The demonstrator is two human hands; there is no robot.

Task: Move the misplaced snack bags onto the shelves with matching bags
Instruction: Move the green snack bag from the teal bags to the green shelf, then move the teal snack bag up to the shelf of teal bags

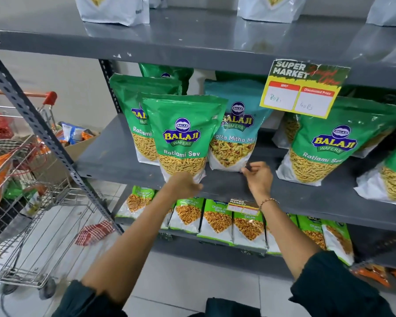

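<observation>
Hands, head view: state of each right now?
Left hand: closed on the bottom of the front Ratlami Sev bag.
Right hand: open, holding nothing, fingertips at the Khatta Mitha Mix bag base.

On the middle shelf [114, 156] a Ratlami Sev bag [183, 136] stands at the front, overlapping a second Ratlami Sev bag [133, 106] behind it to the left. Just right of it, touching, stands a Khatta Mitha Mix bag [236, 133], set slightly further back. Well to the right leans another Ratlami Sev pouch [329, 145], below the price tag [304, 88] hanging from the upper shelf [192, 40]. Chana Jor Garam bags [217, 220] line the shelf beneath. A shopping trolley [32, 202] stands left of the rack.
</observation>
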